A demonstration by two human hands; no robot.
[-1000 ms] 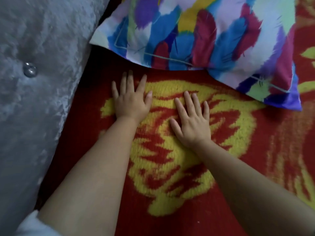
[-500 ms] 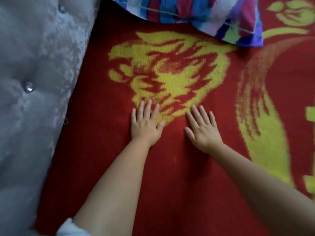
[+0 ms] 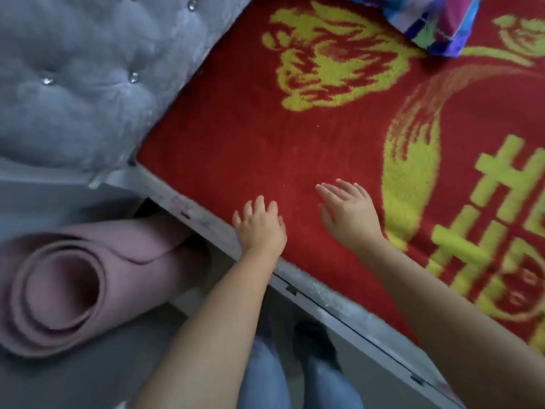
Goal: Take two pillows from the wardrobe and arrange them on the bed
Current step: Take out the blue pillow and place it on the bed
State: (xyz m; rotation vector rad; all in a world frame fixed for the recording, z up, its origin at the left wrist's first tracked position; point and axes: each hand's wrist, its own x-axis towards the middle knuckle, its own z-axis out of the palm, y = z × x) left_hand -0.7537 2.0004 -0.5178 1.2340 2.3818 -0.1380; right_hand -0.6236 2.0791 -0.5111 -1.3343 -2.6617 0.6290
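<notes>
I see a grey tufted headboard [image 3: 73, 84] at upper left, a rolled pink mat [image 3: 88, 278] on the grey floor [image 3: 73, 379] below it, in dim light.

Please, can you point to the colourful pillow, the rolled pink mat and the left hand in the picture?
colourful pillow [image 3: 436, 25], head view, on its visible corner at the top edge.
rolled pink mat [image 3: 124, 270], head view, on its outer layer.
left hand [image 3: 261, 230], head view, on its back.
</notes>
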